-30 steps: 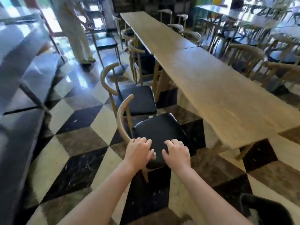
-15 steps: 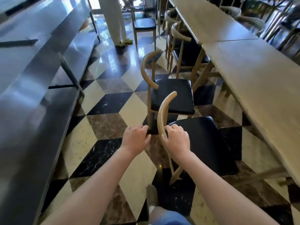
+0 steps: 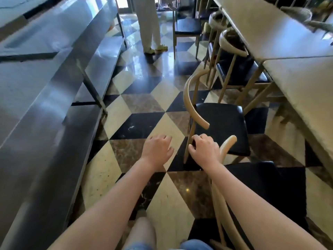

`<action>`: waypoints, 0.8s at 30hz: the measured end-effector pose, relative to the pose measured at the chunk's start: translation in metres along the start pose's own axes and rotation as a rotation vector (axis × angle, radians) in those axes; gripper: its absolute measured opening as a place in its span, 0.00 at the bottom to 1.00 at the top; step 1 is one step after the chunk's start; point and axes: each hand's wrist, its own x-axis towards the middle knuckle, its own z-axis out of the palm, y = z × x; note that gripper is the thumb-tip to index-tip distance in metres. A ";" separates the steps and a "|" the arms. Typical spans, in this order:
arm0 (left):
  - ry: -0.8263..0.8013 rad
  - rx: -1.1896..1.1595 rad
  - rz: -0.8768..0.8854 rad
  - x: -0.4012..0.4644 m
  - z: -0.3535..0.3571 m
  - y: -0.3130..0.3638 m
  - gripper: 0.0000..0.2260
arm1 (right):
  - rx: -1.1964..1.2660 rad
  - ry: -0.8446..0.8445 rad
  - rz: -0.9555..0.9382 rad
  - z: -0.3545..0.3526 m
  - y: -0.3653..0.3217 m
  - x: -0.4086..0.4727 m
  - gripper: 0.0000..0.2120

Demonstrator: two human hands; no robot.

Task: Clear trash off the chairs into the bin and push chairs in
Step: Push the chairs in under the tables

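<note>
Shiny floor tiles (image 3: 162, 123) in black, cream and brown fill the room, with a long steel counter (image 3: 45, 87) on the left and wooden benches (image 3: 297, 83) on the right.

Closest is the near chair (image 3: 261, 186), low on the right. Its bent wooden back (image 3: 227, 147) curves up just past the right arm. The right hand (image 3: 204, 150) is curled loosely, and I think its fingers touch a thin leg of the next chair (image 3: 221, 127), but the view is blurry there, so I cannot be sure it grips anything. The left hand (image 3: 157, 147) hangs over the floor, half open, holding nothing.

The next chair stands out from the bench, turned a little, with its black seat bare. I see no trash on either seat, and no bin or other container shows anywhere.

What could go wrong? The two chairs are very close, so a push on one could knock its back into the other. A chair leg could catch on a bench leg (image 3: 255, 91) and tip or scrape the floor. The person's foot (image 3: 141, 212) is near the chair too, and could be bumped.

Farther off, more chairs (image 3: 234, 56) sit partly under the bench. Another person's legs (image 3: 149, 24) stand by a far chair (image 3: 187, 27), so a chair shoved that way might hit them.
</note>
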 end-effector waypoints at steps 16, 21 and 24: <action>-0.173 -0.012 0.446 0.229 -0.002 -0.142 0.15 | 0.025 0.064 0.478 0.049 -0.069 0.173 0.17; -0.230 -0.043 0.536 0.295 0.020 -0.136 0.15 | 0.016 0.084 0.595 0.063 -0.049 0.221 0.16; -0.244 -0.020 0.593 0.345 0.028 -0.128 0.13 | 0.024 0.098 0.642 0.067 -0.031 0.257 0.15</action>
